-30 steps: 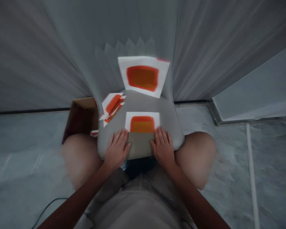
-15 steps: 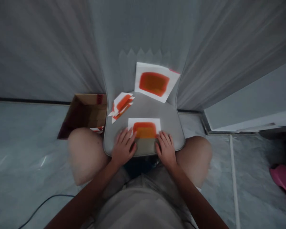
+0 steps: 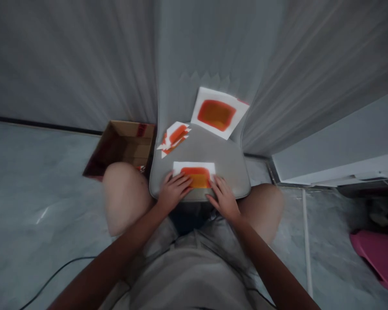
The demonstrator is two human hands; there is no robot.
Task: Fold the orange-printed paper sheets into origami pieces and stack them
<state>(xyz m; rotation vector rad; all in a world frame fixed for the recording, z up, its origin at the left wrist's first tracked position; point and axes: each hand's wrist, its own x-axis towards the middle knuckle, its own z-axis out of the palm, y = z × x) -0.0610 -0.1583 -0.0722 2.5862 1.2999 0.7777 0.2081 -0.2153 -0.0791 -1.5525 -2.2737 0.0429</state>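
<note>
On the grey chair seat (image 3: 210, 148), near its front edge, lies a white paper sheet (image 3: 194, 165) with an orange and red printed rectangle, its lower edge straight. My left hand (image 3: 174, 189) rests on the sheet's left side, fingers stretched out flat. At the right side, my right hand (image 3: 224, 196) touches the sheet with fingers extended, the thumb toward the seat's front edge. Farther back, a larger white sheet (image 3: 216, 113) with a similar orange patch leans against the chair back. Left of it sits a small pile of folded paper pieces (image 3: 174, 137) with pointed corners.
An open cardboard box (image 3: 119, 148) stands on the floor left of the chair, with a bit of red and white paper inside. Grey curtains hang behind. A pink plastic object (image 3: 378, 256) lies at the right, and a dark cable (image 3: 58, 271) at lower left.
The head view has shifted slightly, so the chair appears farther right. My left hand has slid further onto the sheet. The sheet itself still lies at the front of the seat.
</note>
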